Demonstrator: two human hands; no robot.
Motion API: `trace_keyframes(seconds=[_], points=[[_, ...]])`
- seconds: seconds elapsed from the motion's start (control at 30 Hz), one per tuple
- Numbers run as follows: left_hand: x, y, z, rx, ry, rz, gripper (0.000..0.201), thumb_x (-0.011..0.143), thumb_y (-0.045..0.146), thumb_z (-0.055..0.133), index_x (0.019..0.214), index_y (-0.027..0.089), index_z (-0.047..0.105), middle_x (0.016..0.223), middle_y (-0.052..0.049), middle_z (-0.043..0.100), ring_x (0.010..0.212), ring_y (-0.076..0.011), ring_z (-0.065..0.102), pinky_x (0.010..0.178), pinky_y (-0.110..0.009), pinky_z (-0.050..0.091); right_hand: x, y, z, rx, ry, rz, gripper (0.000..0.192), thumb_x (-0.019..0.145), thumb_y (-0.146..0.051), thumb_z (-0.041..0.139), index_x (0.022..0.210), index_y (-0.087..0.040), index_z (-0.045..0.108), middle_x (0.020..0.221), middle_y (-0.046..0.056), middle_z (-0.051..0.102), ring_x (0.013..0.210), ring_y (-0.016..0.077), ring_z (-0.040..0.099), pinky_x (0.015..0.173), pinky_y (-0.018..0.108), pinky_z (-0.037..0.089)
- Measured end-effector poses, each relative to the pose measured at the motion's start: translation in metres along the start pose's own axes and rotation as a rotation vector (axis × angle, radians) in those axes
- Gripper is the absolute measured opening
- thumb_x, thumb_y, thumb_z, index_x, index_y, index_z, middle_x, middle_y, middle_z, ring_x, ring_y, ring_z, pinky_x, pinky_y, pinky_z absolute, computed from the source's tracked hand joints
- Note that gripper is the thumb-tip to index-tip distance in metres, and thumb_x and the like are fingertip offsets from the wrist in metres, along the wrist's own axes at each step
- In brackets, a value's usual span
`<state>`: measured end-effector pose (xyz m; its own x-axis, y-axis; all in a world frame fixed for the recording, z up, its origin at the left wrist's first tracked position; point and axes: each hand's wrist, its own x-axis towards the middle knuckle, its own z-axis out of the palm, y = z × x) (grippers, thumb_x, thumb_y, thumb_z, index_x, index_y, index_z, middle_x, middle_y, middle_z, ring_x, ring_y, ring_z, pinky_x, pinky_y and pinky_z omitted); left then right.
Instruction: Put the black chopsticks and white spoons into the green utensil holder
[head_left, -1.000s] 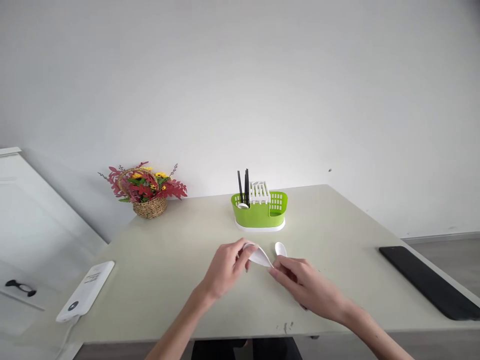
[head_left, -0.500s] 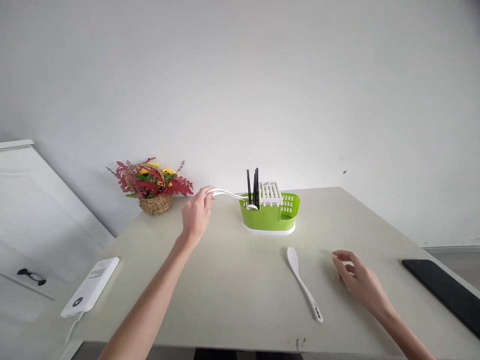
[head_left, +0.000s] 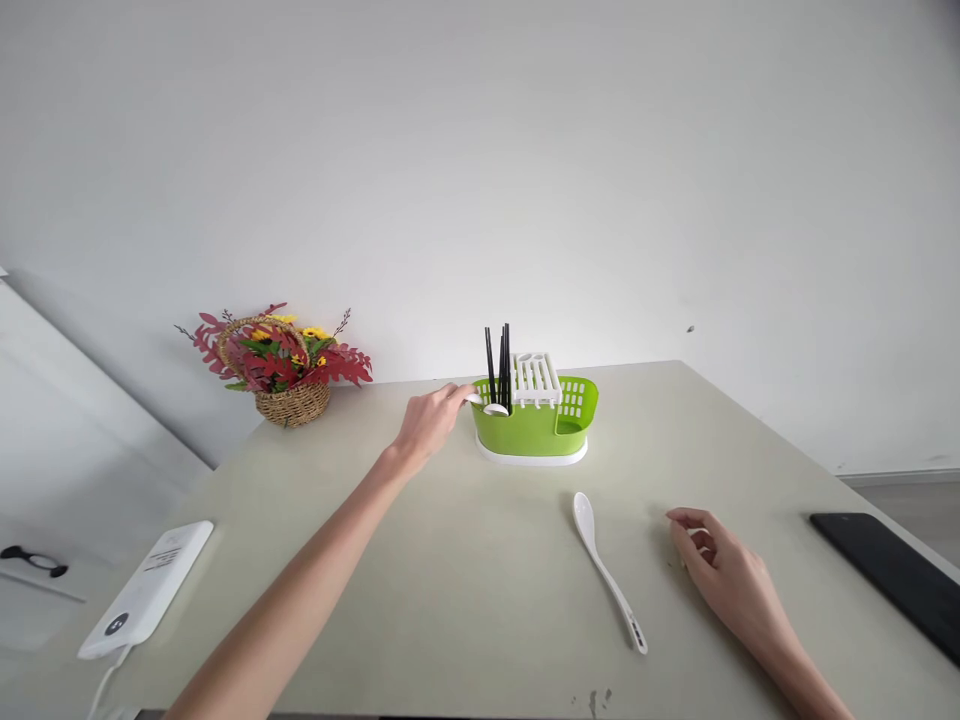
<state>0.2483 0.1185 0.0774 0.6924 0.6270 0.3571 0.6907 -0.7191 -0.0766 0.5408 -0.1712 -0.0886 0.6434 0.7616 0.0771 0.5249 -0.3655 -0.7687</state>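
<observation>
My left hand reaches to the left rim of a green cutlery caddy on a white base. Its fingertips pinch the handle end of a white spoon that now lies down inside the caddy's left compartment. Black chopsticks stand upright in that same compartment, with a white slotted insert beside them. A second white spoon lies on the table in front of the caddy, bowl pointing away from me. My right hand rests on the table to the right of it, loosely curled and holding nothing.
A wicker basket of red and yellow flowers stands at the table's back left. A white power bank with a cable lies near the left edge. A flat black device lies at the right edge. The pale table meets a white wall.
My left hand took a white spoon from both hands over to the caddy and lowered it inside. My right hand moved away to the right and settled on the table.
</observation>
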Motion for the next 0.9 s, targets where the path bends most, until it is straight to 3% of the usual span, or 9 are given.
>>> trace_keyframes(seconds=[0.1, 0.3, 0.4, 0.53, 0.73, 0.9], points=[[-0.004, 0.006, 0.006, -0.018, -0.044, -0.004, 0.038, 0.106, 0.021, 0.04, 0.134, 0.032, 0.063, 0.119, -0.005, 0.074, 0.087, -0.0224, 0.073, 0.067, -0.028, 0.046, 0.0, 0.0, 0.0, -0.012, 0.012, -0.009, 0.04, 0.091, -0.058, 0.046, 0.107, -0.026, 0.065, 0.079, 0.003, 0.069, 0.066, 0.0213, 0.063, 0.066, 0.033, 0.047], [-0.03, -0.004, 0.015, -0.145, 0.025, -0.116, 0.046, 0.105, 0.029, 0.045, 0.151, 0.024, 0.044, 0.119, -0.007, 0.075, 0.085, -0.0198, 0.073, 0.07, -0.027, 0.049, -0.003, -0.003, 0.001, -0.048, 0.005, -0.037, 0.041, 0.091, -0.058, 0.045, 0.107, -0.026, 0.065, 0.086, 0.004, 0.071, 0.07, 0.0215, 0.065, 0.068, 0.033, 0.048], [-0.05, -0.014, 0.02, -0.191, 0.009, -0.161, 0.039, 0.103, 0.03, 0.047, 0.141, 0.023, 0.054, 0.112, -0.006, 0.077, 0.079, -0.0182, 0.072, 0.07, -0.027, 0.049, -0.012, -0.016, 0.007, -0.096, -0.073, -0.047, 0.041, 0.092, -0.062, 0.045, 0.106, -0.028, 0.064, 0.086, 0.002, 0.071, 0.072, 0.0213, 0.065, 0.068, 0.032, 0.048], [-0.077, -0.014, 0.028, -0.265, -0.085, -0.18, 0.026, 0.1, 0.029, 0.048, 0.112, 0.027, 0.071, 0.1, -0.003, 0.079, 0.077, -0.0179, 0.071, 0.07, -0.027, 0.049, -0.032, -0.044, 0.02, -0.187, -0.156, -0.075, 0.042, 0.093, -0.067, 0.045, 0.097, -0.029, 0.063, 0.088, 0.0, 0.071, 0.075, 0.0208, 0.065, 0.066, 0.03, 0.045], [-0.102, 0.018, 0.037, -0.411, -0.251, -0.094, 0.024, 0.098, 0.035, 0.052, 0.096, 0.027, 0.075, 0.088, -0.001, 0.08, 0.07, -0.0183, 0.07, 0.067, -0.028, 0.047, -0.055, -0.079, 0.046, -0.368, -0.227, -0.233, 0.031, 0.101, -0.055, 0.039, 0.095, -0.027, 0.051, 0.09, 0.0, 0.067, 0.065, 0.0187, 0.063, 0.06, 0.028, 0.036], [-0.111, 0.051, 0.04, -0.548, -0.299, -0.063, 0.034, 0.099, 0.047, 0.052, 0.118, 0.025, 0.069, 0.098, -0.004, 0.08, 0.082, -0.0225, 0.073, 0.074, -0.031, 0.051, -0.061, -0.103, 0.068, -0.467, -0.302, -0.34, 0.026, 0.106, -0.036, 0.031, 0.086, -0.025, 0.044, 0.091, 0.004, 0.066, 0.069, 0.0199, 0.065, 0.058, 0.028, 0.025]])
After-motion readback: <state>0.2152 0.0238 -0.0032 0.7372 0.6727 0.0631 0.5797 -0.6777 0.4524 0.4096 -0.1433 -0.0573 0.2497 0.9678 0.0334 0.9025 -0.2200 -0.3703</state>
